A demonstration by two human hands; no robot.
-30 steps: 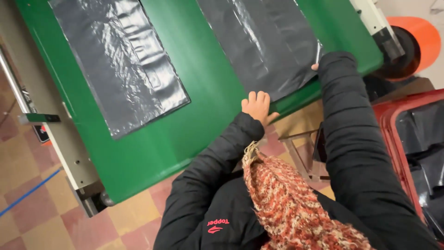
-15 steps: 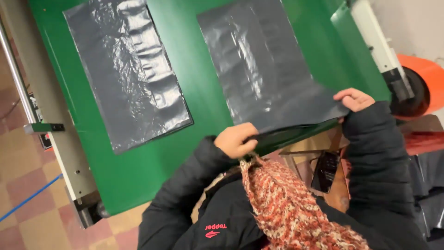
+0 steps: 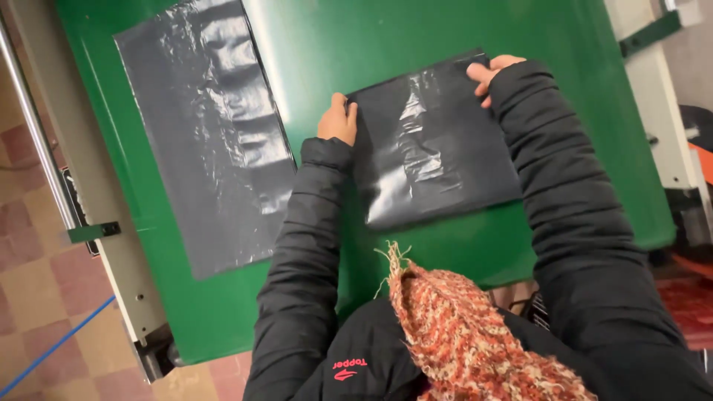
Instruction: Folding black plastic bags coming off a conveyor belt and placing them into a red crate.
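On the glossy green flat table top [image 3: 445, 30], at its centre, lies the folded black plastic film bag [image 3: 434, 141], and your two hands hold it by its far corners. Your left hand [image 3: 338, 119] sits at the 10 o'clock corner of the bag, fingers curled together and pinching the edge, so that corner is clamped between thumb and fingers. Your right hand [image 3: 490, 70] sits at the 1 o'clock corner; its fingers press down on the film, but the sleeve hides most of the hand, so you cannot tell whether the thumb grips under the edge or the hand merely presses flat. Holding both far corners appears to keep the doubled layers square to each other and stops the thin film from sliding on the smooth surface. The bag lies flat, its near edge toward 6 o'clock, with shiny wrinkles running down its middle, which suggests trapped air or uneven layers. At 9 o'clock from the folded bag, apart from it, lies a second long black plastic film sheet [image 3: 208, 134], spread unfolded and full length, parallel to the left table edge. Your black padded jacket sleeves [image 3: 304, 252] frame the folded bag on both sides, and the red-and-cream knitted scarf [image 3: 460, 334] hangs at 6 o'clock, clear of the film. A grey metal side rail [image 3: 82, 178] runs along the table at 9 o'clock, above the chequered tile floor [image 3: 30, 275].
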